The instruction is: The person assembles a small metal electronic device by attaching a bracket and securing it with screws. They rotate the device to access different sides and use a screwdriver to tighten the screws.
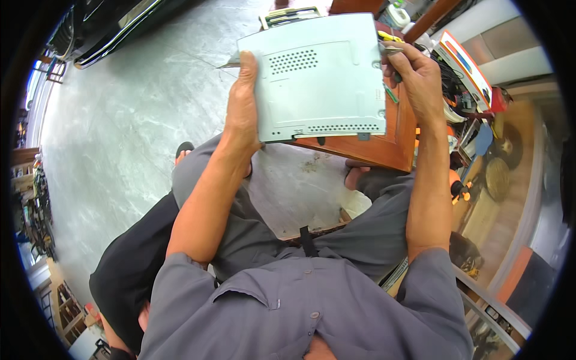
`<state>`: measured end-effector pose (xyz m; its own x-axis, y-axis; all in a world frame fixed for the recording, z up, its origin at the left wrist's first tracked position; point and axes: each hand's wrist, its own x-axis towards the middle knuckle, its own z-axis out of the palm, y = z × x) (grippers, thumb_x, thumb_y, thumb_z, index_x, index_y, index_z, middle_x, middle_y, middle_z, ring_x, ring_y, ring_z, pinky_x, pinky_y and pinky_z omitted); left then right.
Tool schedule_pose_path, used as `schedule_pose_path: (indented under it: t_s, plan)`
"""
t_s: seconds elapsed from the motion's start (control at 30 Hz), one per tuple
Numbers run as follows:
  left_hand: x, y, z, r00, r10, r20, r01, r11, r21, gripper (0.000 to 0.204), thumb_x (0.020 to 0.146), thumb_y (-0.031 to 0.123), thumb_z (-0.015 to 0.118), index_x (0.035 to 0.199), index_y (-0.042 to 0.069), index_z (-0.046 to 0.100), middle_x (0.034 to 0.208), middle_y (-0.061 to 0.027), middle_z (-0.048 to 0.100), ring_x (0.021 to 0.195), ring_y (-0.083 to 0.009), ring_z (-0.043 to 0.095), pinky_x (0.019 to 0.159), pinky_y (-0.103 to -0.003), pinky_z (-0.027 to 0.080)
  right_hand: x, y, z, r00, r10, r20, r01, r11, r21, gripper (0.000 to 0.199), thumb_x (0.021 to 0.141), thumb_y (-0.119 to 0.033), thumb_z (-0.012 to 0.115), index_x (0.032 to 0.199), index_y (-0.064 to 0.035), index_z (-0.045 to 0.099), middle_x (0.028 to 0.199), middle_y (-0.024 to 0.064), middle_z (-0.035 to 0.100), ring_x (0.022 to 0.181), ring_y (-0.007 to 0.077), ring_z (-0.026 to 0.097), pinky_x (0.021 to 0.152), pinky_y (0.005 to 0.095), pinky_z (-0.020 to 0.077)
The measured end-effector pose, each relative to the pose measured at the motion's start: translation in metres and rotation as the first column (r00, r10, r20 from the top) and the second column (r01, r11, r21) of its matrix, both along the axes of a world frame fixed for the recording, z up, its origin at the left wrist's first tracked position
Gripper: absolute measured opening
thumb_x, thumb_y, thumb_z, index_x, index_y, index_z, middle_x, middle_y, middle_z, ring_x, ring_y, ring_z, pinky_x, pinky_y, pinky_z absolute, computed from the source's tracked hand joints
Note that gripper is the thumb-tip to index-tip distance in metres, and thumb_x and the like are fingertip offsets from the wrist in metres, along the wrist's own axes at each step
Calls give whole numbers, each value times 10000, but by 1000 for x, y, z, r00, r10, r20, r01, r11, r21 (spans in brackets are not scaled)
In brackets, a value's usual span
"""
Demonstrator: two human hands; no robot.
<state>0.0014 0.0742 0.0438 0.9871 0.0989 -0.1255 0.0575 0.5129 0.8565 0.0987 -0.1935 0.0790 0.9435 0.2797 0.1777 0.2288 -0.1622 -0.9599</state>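
A flat, pale metal casing [324,90] with patches of round vent holes is held up over my knees, its broad face toward me. My left hand [242,99] grips its left edge, thumb lying along the face and fingers behind, out of sight. At the upper right edge my right hand [414,69] is closed in a pinch. A thin metallic bit shows between the thumb and fingers, too small to name. Below and behind the casing is a reddish-brown wooden stool or tabletop [384,147].
Cables and boxed goods crowd the right side, along with a red-and-white panel [465,66]. White plastic bottles [396,15] stand beyond the casing. A dark vehicle [114,27] is at the far left. Another person's black-clothed leg [135,258] is close on my left.
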Motion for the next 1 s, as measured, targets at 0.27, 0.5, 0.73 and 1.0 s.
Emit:
schedule_pose_path:
  t_s: [0.27,0.5,0.73,1.0]
  plan:
    - [0,-2,1,1000,19,3,-19,999,34,884,1016,712,387,1485,-34,447,1376,-220,607,1223,-282,659,984,-369,594,3,-4,-2,999,26,39,-24,998,-50,271,1028,-245,663,1107,-1,750,861,14,722,721,58,635,574,208,493]
    - [-3,-5,9,996,73,-55,-67,992,103,897,1013,722,388,1485,-39,451,1393,-213,598,1242,-279,645,1001,-377,577,-3,-4,3,998,11,58,-7,997,-80,263,1022,-244,662,1092,-10,759,858,13,730,719,58,638,578,220,499]
    - [-21,8,31,993,113,-44,-118,981,-153,681,1024,400,520,1548,-5,364,1161,-221,694,991,-305,728,812,-404,610,-9,17,8,988,141,70,-137,988,-66,246,1019,-231,656,1077,-8,743,840,11,700,735,60,621,609,229,488]
    - [-87,-24,141,779,-563,-277,181,-221,958,749,916,150,570,1608,79,293,1031,-229,698,858,-346,719,763,-439,577,-15,3,17,994,111,-6,-109,961,-256,338,974,-272,722,1178,-3,724,877,15,695,708,74,590,623,236,480]
